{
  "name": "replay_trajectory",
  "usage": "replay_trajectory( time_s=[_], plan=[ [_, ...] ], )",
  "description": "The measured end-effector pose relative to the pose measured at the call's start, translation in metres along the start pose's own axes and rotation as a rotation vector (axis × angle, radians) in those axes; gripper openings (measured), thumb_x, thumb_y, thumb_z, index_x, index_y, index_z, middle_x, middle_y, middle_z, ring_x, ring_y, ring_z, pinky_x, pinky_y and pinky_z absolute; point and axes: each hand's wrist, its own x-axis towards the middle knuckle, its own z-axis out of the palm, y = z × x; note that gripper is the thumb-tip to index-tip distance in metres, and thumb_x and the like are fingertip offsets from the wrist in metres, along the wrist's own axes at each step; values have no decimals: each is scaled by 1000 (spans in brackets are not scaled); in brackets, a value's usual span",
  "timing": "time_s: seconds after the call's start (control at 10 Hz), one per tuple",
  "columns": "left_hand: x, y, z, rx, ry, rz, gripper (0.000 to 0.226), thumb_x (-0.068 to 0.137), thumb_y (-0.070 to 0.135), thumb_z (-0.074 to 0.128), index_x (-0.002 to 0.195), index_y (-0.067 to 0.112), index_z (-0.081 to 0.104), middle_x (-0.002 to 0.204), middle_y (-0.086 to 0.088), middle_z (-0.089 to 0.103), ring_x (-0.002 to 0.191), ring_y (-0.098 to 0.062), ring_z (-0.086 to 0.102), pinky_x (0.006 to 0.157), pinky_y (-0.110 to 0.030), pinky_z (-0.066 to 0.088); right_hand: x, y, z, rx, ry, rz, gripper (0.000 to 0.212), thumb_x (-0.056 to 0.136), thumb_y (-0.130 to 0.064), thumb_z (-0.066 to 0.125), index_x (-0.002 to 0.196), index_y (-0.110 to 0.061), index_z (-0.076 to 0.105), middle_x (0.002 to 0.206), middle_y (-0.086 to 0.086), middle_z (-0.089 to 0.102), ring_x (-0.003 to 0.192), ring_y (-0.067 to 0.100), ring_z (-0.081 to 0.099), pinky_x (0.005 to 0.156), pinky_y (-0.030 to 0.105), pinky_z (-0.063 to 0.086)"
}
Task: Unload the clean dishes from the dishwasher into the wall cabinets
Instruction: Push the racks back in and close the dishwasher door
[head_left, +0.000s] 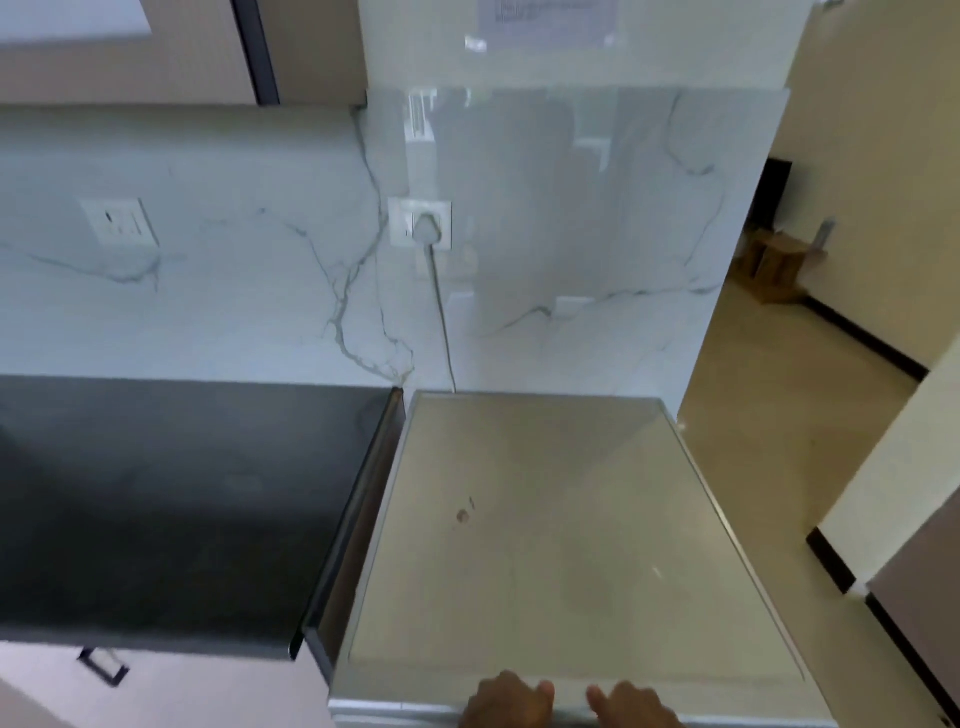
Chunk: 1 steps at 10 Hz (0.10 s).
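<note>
At bottom centre the left hand (506, 700) and right hand (631, 705) are resting thumbs on the dishwasher (545, 519) front edge, other fingers hidden; its probably heavy, stiff door is calling for that two-handed hold.

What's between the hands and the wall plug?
Head view: past the left hand and right hand, the grey dishwasher top, bare except a small brown stain, then the cord climbing the wall to the plug.
</note>
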Motion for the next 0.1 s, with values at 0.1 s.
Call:
replay_trajectory(
  time_s=[0.1],
  plan=[
    [0,17,-38,94,36,37,79,85,73,40,138,16,50,143,-8,49,129,-23,51,104,-32,41,8,-26,-16,36,32,-49,46,89,-40,67,112,-1,58,106,14,58,89,22,55,76,23,32]
  ],
)
